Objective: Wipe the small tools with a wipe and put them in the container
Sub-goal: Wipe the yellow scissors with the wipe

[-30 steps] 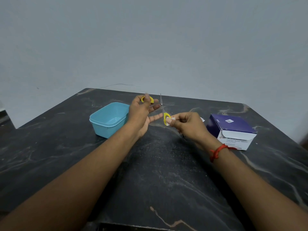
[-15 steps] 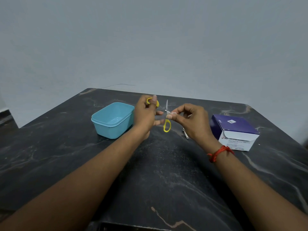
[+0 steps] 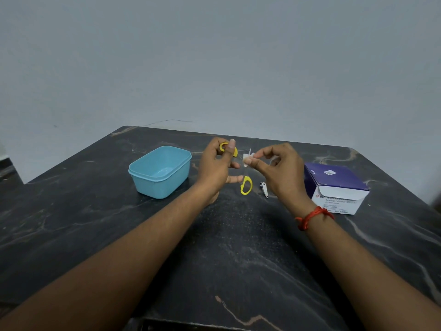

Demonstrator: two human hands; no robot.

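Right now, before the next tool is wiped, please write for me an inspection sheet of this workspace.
Surface: dark marbled table, light specks.
Job's things: yellow-handled scissors held open above the table; white wipe at the blades; nail clipper lying on the table; blue container open, nothing seen inside.
Clutter: purple swab box right of the hands.
Grippers: left hand grips the scissors' handle; right hand pinches the wipe.
Cables: thin line on the wall, wire or crack, cannot tell.
Surroundings: plain grey wall.

Plain indoor room — dark marble-patterned table (image 3: 238, 259), bare grey wall (image 3: 214, 56), box of alcohol swabs (image 3: 334, 180)
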